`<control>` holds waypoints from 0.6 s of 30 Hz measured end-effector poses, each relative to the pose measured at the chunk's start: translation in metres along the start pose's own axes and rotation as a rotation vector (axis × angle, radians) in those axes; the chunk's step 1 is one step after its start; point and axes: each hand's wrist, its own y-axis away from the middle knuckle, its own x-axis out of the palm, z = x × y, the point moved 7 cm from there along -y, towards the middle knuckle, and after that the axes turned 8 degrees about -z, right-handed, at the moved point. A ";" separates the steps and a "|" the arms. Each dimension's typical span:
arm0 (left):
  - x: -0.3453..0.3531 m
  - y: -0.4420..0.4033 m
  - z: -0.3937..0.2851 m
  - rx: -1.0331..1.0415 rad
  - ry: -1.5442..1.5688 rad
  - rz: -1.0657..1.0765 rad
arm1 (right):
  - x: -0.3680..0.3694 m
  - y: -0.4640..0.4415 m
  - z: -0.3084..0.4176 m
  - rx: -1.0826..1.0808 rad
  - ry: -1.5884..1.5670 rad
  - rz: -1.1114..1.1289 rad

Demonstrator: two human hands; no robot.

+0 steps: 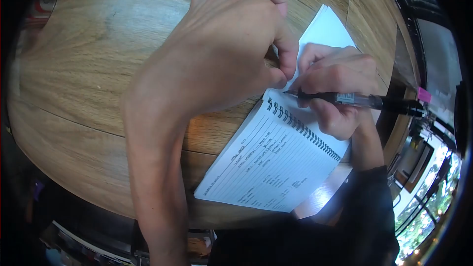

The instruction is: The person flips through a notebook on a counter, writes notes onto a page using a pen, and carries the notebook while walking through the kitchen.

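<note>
A spiral notebook [261, 162] lies open on the wooden table, its lower page covered with handwriting and its upper page mostly white. My right hand [340, 83] is closed around a dark pen [362, 100], whose tip meets the upper page close to the spiral binding. Beside the tip, my left hand [236, 39] is bent at the wrist, with thumb and index finger pressed together at the page's left edge. Whatever lies between those fingertips is hidden. The other left fingers curl above the tabletop.
The round wooden table [84, 69] has a curved edge on the left and along the bottom. A dark sleeve [364, 192] is at the lower right. Beyond the table's right side are a pink object [423, 94], dark frames and a bright window with greenery.
</note>
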 end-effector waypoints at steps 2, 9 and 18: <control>0.004 0.003 0.002 0.050 -0.061 -0.108 | 0.001 -0.001 0.001 -0.012 -0.012 0.025; 0.002 0.002 -0.003 0.008 -0.077 -0.061 | 0.003 0.001 0.006 -0.117 -0.004 0.120; 0.000 0.002 -0.009 0.036 -0.073 0.011 | 0.004 0.006 -0.001 -0.120 -0.018 0.042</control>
